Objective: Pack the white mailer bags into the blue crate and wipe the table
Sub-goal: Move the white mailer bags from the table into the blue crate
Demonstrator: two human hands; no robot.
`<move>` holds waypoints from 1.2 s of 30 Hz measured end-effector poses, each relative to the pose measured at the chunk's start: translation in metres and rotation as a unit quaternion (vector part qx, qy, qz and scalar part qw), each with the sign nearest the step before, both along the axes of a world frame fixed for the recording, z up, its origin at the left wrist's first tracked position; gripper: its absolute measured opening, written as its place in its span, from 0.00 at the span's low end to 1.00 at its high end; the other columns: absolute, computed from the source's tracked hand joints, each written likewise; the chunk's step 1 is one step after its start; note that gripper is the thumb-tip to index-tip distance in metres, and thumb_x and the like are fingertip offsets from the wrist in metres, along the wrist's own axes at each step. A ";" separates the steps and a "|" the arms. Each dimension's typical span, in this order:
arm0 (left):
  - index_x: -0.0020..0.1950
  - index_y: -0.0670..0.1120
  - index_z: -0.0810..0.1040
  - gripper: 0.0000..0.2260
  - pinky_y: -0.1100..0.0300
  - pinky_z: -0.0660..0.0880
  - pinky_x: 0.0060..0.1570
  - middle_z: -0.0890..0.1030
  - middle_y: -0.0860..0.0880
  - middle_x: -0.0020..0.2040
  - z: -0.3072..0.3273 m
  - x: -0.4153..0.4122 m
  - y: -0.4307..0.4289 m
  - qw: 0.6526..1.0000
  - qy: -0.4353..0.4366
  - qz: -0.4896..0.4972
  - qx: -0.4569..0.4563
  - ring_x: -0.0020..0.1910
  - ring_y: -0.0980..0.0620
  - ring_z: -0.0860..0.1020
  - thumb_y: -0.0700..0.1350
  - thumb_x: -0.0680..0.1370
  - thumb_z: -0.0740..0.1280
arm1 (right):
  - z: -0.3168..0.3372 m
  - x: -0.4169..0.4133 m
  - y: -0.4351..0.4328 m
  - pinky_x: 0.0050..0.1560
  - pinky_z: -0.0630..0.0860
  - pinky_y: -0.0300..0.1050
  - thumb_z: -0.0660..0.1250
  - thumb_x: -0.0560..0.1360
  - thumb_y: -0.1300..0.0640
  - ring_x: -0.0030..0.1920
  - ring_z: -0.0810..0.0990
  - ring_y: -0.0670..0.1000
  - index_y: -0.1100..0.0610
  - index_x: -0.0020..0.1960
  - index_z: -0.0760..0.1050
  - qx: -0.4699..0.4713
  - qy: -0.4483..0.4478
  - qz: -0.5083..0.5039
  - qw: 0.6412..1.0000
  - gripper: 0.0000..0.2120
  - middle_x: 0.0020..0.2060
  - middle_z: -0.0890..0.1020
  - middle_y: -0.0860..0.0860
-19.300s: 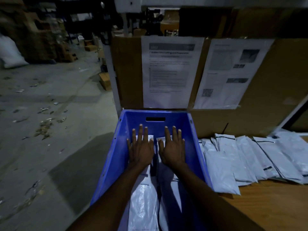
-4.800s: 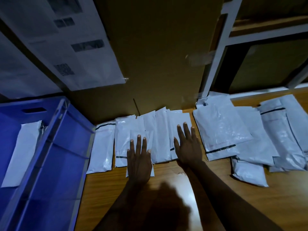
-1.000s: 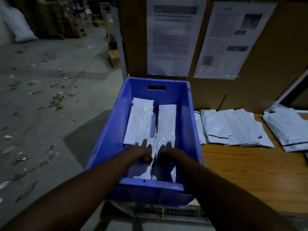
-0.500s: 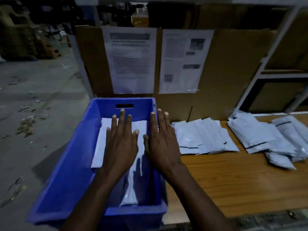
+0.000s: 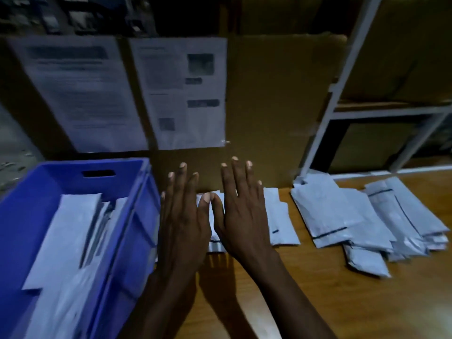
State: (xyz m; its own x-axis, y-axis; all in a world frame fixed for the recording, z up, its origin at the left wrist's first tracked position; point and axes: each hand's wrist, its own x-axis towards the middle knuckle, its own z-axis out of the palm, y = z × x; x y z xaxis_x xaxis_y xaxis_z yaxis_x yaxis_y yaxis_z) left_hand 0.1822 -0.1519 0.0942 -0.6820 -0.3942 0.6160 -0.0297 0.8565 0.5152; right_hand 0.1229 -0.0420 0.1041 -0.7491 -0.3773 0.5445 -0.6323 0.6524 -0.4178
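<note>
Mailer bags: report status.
Left hand and right hand open, over near row of mailer bags. Blue crate partly filled. Second pile further right. Nothing blocking.

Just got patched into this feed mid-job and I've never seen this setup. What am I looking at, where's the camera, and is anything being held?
No machine here: a person works with two bare hands, and the one camera sits on their head, looking forward and down. The left hand and right hand are both flat, fingers straight, holding nothing, stretched over a row of white mailer bags on the wooden table. Whether they touch the bags I cannot tell. The blue crate at the left already holds packed bags. A second pile lies to the right. Behind stands cardboard with printed sheets.
</note>
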 end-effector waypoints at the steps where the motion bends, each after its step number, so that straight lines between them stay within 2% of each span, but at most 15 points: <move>1: 0.79 0.43 0.67 0.24 0.40 0.61 0.77 0.61 0.47 0.82 -0.008 -0.015 0.013 1.000 -0.011 -0.006 0.014 0.82 0.49 0.55 0.53 0.85 0.55 | -0.008 -0.015 0.014 0.79 0.55 0.62 0.56 0.85 0.48 0.82 0.43 0.52 0.53 0.82 0.55 0.004 -0.008 -0.003 1.000 0.28 0.82 0.52 0.52; 3: 0.78 0.44 0.68 0.25 0.41 0.62 0.77 0.62 0.48 0.82 -0.030 -0.045 0.039 0.998 -0.034 -0.016 0.043 0.82 0.50 0.56 0.54 0.85 0.53 | -0.027 -0.044 0.041 0.79 0.53 0.61 0.54 0.85 0.47 0.82 0.42 0.53 0.53 0.82 0.55 0.022 -0.026 -0.014 0.999 0.28 0.83 0.51 0.51; 7: 0.79 0.47 0.66 0.24 0.37 0.65 0.74 0.64 0.46 0.81 -0.082 -0.107 0.100 0.994 -0.082 -0.044 0.053 0.81 0.47 0.60 0.56 0.85 0.52 | -0.081 -0.105 0.098 0.78 0.56 0.62 0.49 0.84 0.46 0.82 0.46 0.56 0.52 0.82 0.57 0.108 -0.051 -0.045 0.992 0.27 0.82 0.52 0.52; 11: 0.81 0.48 0.63 0.30 0.38 0.60 0.77 0.57 0.50 0.83 -0.129 -0.158 0.139 0.981 -0.176 -0.075 0.027 0.83 0.48 0.54 0.62 0.85 0.43 | -0.132 -0.163 0.152 0.76 0.58 0.66 0.50 0.83 0.44 0.82 0.48 0.57 0.52 0.80 0.60 0.166 -0.127 -0.080 0.975 0.27 0.82 0.54 0.52; 15: 0.84 0.53 0.52 0.33 0.35 0.54 0.78 0.48 0.50 0.85 -0.181 -0.183 0.132 0.962 -0.269 -0.039 -0.013 0.83 0.45 0.48 0.69 0.82 0.39 | -0.170 -0.204 0.188 0.74 0.57 0.72 0.47 0.80 0.39 0.81 0.52 0.59 0.52 0.79 0.64 0.219 -0.160 -0.111 0.956 0.32 0.81 0.58 0.54; 17: 0.84 0.53 0.51 0.34 0.34 0.52 0.78 0.46 0.49 0.85 -0.203 -0.188 0.124 0.953 -0.300 -0.006 -0.042 0.83 0.43 0.48 0.69 0.82 0.42 | -0.186 -0.219 0.200 0.74 0.53 0.74 0.47 0.79 0.37 0.81 0.51 0.61 0.52 0.80 0.61 0.259 -0.171 -0.121 0.943 0.34 0.81 0.56 0.54; 20: 0.84 0.51 0.53 0.34 0.32 0.49 0.77 0.47 0.48 0.85 -0.224 -0.191 0.120 0.943 -0.323 0.016 -0.079 0.83 0.42 0.49 0.68 0.83 0.46 | -0.208 -0.234 0.215 0.75 0.47 0.73 0.48 0.79 0.34 0.82 0.42 0.61 0.49 0.82 0.54 0.312 -0.195 -0.126 0.921 0.36 0.83 0.48 0.53; 22: 0.84 0.51 0.54 0.34 0.30 0.49 0.77 0.49 0.48 0.85 -0.230 -0.193 0.124 0.940 -0.327 0.024 -0.090 0.83 0.41 0.49 0.67 0.83 0.46 | -0.218 -0.239 0.222 0.76 0.46 0.72 0.47 0.78 0.33 0.82 0.41 0.59 0.48 0.82 0.54 0.310 -0.196 -0.130 0.921 0.36 0.83 0.48 0.52; 25: 0.84 0.50 0.57 0.32 0.29 0.52 0.75 0.54 0.46 0.84 -0.234 -0.198 0.135 0.940 -0.324 0.040 -0.097 0.83 0.40 0.52 0.64 0.84 0.50 | -0.226 -0.240 0.225 0.75 0.48 0.71 0.48 0.80 0.35 0.82 0.47 0.60 0.49 0.80 0.60 0.302 -0.174 -0.132 0.928 0.33 0.82 0.55 0.53; 28: 0.84 0.49 0.56 0.29 0.29 0.56 0.74 0.53 0.45 0.84 -0.234 -0.200 0.146 0.937 -0.325 0.043 -0.116 0.83 0.39 0.52 0.60 0.85 0.51 | -0.231 -0.239 0.227 0.75 0.50 0.69 0.47 0.81 0.39 0.81 0.52 0.60 0.50 0.79 0.64 0.281 -0.154 -0.122 0.939 0.30 0.81 0.60 0.54; 32: 0.83 0.48 0.60 0.29 0.31 0.59 0.74 0.56 0.45 0.84 -0.230 -0.201 0.153 0.941 -0.324 0.015 -0.098 0.82 0.39 0.54 0.53 0.83 0.63 | -0.233 -0.237 0.227 0.75 0.54 0.67 0.50 0.82 0.44 0.80 0.58 0.60 0.53 0.76 0.68 0.248 -0.131 -0.113 0.953 0.26 0.78 0.65 0.56; 33: 0.82 0.48 0.62 0.28 0.32 0.62 0.73 0.58 0.45 0.83 -0.229 -0.201 0.153 0.943 -0.321 0.006 -0.086 0.82 0.40 0.56 0.53 0.84 0.62 | -0.233 -0.236 0.227 0.75 0.56 0.67 0.51 0.82 0.46 0.80 0.58 0.61 0.53 0.76 0.69 0.243 -0.130 -0.112 0.955 0.26 0.78 0.66 0.56; 36: 0.81 0.48 0.64 0.26 0.37 0.63 0.75 0.60 0.48 0.82 -0.225 -0.196 0.155 0.958 -0.285 -0.006 -0.021 0.82 0.46 0.58 0.58 0.86 0.52 | -0.236 -0.233 0.227 0.75 0.59 0.66 0.52 0.82 0.48 0.79 0.59 0.61 0.56 0.75 0.70 0.235 -0.126 -0.106 0.958 0.25 0.77 0.68 0.58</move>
State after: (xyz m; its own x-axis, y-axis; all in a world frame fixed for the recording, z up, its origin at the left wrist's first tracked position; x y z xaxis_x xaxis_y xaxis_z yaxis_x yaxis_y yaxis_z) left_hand -0.0139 0.0036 -0.1312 -0.9166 -0.3673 0.1578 -0.2862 0.8785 0.3825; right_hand -0.1099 0.1846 -0.1319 -0.9217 -0.3606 0.1427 -0.3816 0.9090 -0.1679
